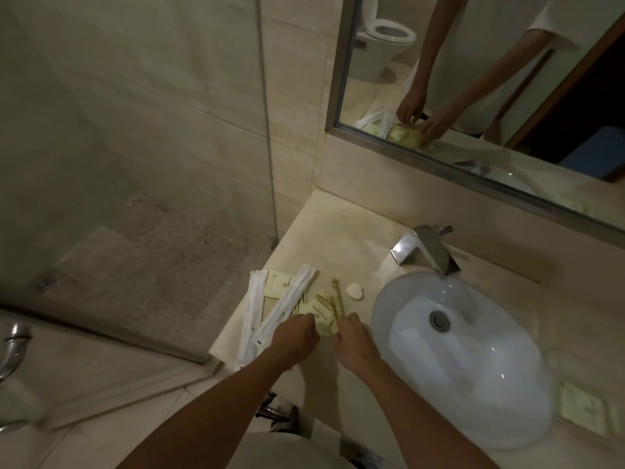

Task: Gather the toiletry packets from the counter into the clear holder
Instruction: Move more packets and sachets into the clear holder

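Observation:
A bundle of pale yellow toiletry packets lies on the beige counter, left of the sink. My left hand pinches the bundle's near left edge with curled fingers. My right hand grips its near right edge. The mirror shows both hands closed around the same bundle. Two long white wrapped packets lie slanted to the left, over another flat yellow packet. I cannot make out the clear holder; it may be around the bundle.
A small white soap sits beside the white basin, with a chrome tap behind. More yellow packets lie right of the basin. A glass shower panel meets the counter's left edge.

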The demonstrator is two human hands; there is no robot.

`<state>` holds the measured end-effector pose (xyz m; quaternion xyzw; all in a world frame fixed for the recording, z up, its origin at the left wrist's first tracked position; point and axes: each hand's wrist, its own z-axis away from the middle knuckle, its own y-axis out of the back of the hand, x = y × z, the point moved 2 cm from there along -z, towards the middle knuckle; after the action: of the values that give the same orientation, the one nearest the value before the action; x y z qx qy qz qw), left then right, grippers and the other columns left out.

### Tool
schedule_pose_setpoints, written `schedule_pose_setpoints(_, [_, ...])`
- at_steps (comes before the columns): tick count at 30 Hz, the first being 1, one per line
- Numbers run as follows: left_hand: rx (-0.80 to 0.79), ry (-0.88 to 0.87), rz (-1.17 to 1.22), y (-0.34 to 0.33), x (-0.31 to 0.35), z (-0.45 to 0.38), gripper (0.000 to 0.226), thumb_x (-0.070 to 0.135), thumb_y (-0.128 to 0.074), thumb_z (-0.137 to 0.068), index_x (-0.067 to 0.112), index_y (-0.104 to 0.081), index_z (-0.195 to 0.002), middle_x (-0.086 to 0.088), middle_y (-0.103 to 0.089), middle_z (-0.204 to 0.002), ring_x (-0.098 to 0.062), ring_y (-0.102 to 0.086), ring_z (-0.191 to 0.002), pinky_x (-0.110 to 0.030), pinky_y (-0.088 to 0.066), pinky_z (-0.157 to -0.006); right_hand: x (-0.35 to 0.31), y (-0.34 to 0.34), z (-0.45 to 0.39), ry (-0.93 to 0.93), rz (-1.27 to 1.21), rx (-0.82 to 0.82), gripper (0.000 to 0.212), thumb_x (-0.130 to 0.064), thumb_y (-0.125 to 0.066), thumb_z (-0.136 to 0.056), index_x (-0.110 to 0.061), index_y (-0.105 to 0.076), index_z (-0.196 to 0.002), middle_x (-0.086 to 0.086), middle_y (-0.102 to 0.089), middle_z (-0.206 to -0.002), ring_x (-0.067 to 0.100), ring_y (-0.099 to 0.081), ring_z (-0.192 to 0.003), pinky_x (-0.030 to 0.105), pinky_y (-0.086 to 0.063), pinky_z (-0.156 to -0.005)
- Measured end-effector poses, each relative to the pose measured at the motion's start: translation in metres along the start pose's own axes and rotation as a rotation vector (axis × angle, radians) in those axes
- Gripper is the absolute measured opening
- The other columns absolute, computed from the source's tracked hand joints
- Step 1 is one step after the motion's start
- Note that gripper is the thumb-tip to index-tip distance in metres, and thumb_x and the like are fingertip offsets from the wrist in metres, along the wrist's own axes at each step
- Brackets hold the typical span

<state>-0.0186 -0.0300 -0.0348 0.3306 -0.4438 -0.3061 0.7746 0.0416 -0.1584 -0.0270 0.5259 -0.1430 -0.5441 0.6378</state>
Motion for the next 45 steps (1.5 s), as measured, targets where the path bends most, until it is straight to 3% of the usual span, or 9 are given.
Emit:
schedule_pose_setpoints(7, [0.021,0.101,0.130,-0.006,0.015,-0.014,0.020,0.028,-0.046,-0.093,0.012,-0.053,-0.083,-0.010,-0.065,-0.090,-0.023,-0.059,-0.078,-0.035,-0.050,-0.071,0.006,0.029,0.008,0.030,-0.144,0.098,0.027,-0.020,-0.041,-0.093,-0.008,-0.050,-0.116,0.014,-0.052,-0.105,0.028,-0.053,-0.092,0.039,-0.046,-0.076])
schedule_pose_setpoints(10, [0.026,0.166,0.178,-0.011,0.024,-0.019,0.029,0.035,-0.047,-0.094,0.008,-0.057,-0.096,-0.011,-0.065,-0.097,-0.025,-0.060,-0.085,-0.034,-0.049,-0.073,0.017,0.045,0.012,-0.010,-0.204,0.178,0.007,-0.016,-0.044,-0.090,-0.011,-0.044,-0.085,0.014,-0.054,-0.085,0.027,-0.050,-0.077,0.034,-0.037,-0.065])
schedule_pose_setpoints(15, [0.046,0.316,0.236,-0.020,0.041,-0.027,0.045,0.048,-0.059,-0.083,0.009,-0.056,-0.103,-0.009,-0.061,-0.102,-0.028,-0.060,-0.093,-0.036,-0.051,-0.077,0.044,0.063,0.027,-0.058,-0.187,0.232,0.024,-0.018,-0.051,-0.088,-0.017,-0.032,-0.074,0.003,-0.040,-0.082,0.020,-0.041,-0.072,0.030,-0.029,-0.058])
schedule_pose_setpoints(19, [-0.012,0.340,0.129,-0.030,0.051,-0.029,0.054,0.058,-0.062,-0.077,0.013,-0.055,-0.107,-0.005,-0.062,-0.102,-0.026,-0.063,-0.093,-0.032,-0.048,-0.069,0.065,0.072,0.041,-0.117,-0.217,0.258,0.038,-0.025,-0.059,-0.085,-0.026,-0.027,-0.067,-0.001,-0.037,-0.083,0.020,-0.047,-0.070,0.032,-0.041,-0.061])
schedule_pose_setpoints(28, [-0.039,0.354,0.183,-0.039,0.064,-0.038,0.038,0.033,-0.065,-0.082,0.008,-0.054,-0.109,-0.008,-0.061,-0.105,-0.028,-0.061,-0.097,-0.033,-0.052,-0.078,0.102,0.073,0.059,-0.187,-0.223,0.304,0.036,-0.032,-0.064,-0.085,-0.021,-0.033,-0.070,0.001,-0.042,-0.087,0.016,-0.052,-0.077,0.026,-0.044,-0.056])
schedule_pose_setpoints(31, [-0.059,0.352,0.253,-0.040,0.064,-0.039,0.038,0.029,-0.065,-0.084,0.004,-0.055,-0.110,-0.011,-0.062,-0.106,-0.030,-0.062,-0.100,-0.032,-0.046,-0.072,0.106,0.075,0.058,-0.162,-0.240,0.311,0.035,-0.026,-0.066,-0.085,-0.020,-0.035,-0.072,0.002,-0.045,-0.092,0.012,-0.052,-0.093,0.024,-0.055,-0.061])
schedule_pose_setpoints(35, [-0.087,0.350,0.469,-0.039,0.055,-0.034,0.016,0.017,-0.058,-0.088,0.004,-0.060,-0.079,-0.009,-0.061,-0.063,-0.020,-0.059,-0.050,-0.026,-0.050,-0.044,0.104,0.078,0.048,-0.160,-0.262,0.306,0.029,-0.018,-0.067,-0.085,-0.015,-0.040,-0.076,0.002,-0.047,-0.094,0.019,-0.056,-0.104,0.024,-0.058,-0.067])
schedule_pose_setpoints(37, [-0.079,0.335,0.597,-0.035,0.050,-0.027,0.022,0.012,-0.056,-0.089,0.005,-0.056,-0.068,-0.009,-0.055,-0.054,-0.018,-0.052,-0.041,-0.022,-0.044,-0.039,0.102,0.081,0.042,-0.141,-0.274,0.291,0.027,-0.017,-0.067,-0.085,-0.014,-0.041,-0.079,0.003,-0.049,-0.095,0.021,-0.057,-0.103,0.024,-0.058,-0.072])
schedule_pose_setpoints(45, [0.030,0.269,0.903,-0.017,0.047,-0.004,0.017,0.009,-0.058,-0.088,-0.008,-0.062,-0.089,-0.017,-0.062,-0.078,-0.024,-0.057,-0.063,-0.026,-0.044,-0.045,0.106,0.092,0.032,-0.071,-0.167,0.277,0.029,-0.017,-0.069,-0.084,-0.020,-0.041,-0.088,0.005,-0.057,-0.103,0.024,-0.059,-0.100,0.035,-0.058,-0.076])
